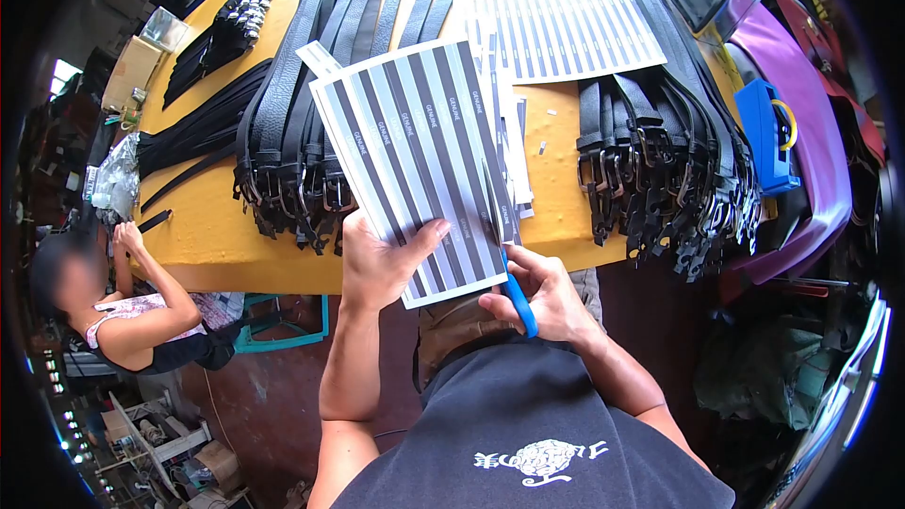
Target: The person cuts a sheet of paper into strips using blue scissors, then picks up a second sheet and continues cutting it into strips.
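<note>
My left hand grips a striped label sheet by its lower left edge, thumb on top. The sheet has dark and pale bands with small "GENUINE" print. Blue-handled scissors sit in my right hand, fingers around the handles. Their blades run up along the sheet's right side, where a narrow strip lies beside the blade. Whether the blades are parted is hard to make out. More cut paper pieces lie behind the sheet on the yellow table.
Bundles of black buckled belts lie left and right. Another striped sheet rests at the back. A blue tape dispenser stands at the right edge. At the left, a seated person holds a dark strip. A teal stool is below.
</note>
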The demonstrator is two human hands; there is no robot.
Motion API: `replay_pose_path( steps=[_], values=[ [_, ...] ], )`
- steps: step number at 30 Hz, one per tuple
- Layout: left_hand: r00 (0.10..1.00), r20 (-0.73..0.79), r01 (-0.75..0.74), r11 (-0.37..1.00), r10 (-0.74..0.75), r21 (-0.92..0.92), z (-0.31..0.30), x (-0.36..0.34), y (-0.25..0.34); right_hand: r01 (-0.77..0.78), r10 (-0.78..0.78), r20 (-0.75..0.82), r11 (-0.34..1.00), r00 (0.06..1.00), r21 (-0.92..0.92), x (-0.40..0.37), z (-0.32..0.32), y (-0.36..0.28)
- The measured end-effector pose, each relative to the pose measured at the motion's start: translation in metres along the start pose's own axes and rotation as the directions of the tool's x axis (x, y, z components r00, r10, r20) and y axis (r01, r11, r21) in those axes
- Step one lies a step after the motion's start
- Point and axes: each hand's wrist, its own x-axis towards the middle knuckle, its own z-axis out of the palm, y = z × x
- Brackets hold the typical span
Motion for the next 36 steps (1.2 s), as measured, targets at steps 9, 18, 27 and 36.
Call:
replay_pose_path(
  steps=[9,18,27,36],
  values=[
    [1.0,-0.015,0.0,1.0,0.0,0.009,0.0006,0.0005,-0.0002,0.048,-0.047,-0.041,0.998,0.998,0.042,0.0018,0.0031,0.0031],
    [1.0,-0.018,-0.018,0.999,0.019,0.026,0.0001,0.0001,-0.0013,0.039,-0.035,-0.058,0.997,0.998,0.072,0.0029,0.0046,0.0088],
    [1.0,-0.013,-0.016,1.0,0.016,-0.005,0.0015,-0.0001,-0.0004,-0.005,0.01,-0.051,0.996,0.999,0.087,0.0023,0.0041,0.0015],
    [0.999,-0.011,0.041,0.998,-0.041,-0.052,0.0027,-0.001,0.0028,-0.006,0.011,-0.05,0.994,0.999,0.106,0.0026,0.0032,0.0025]
  ],
)
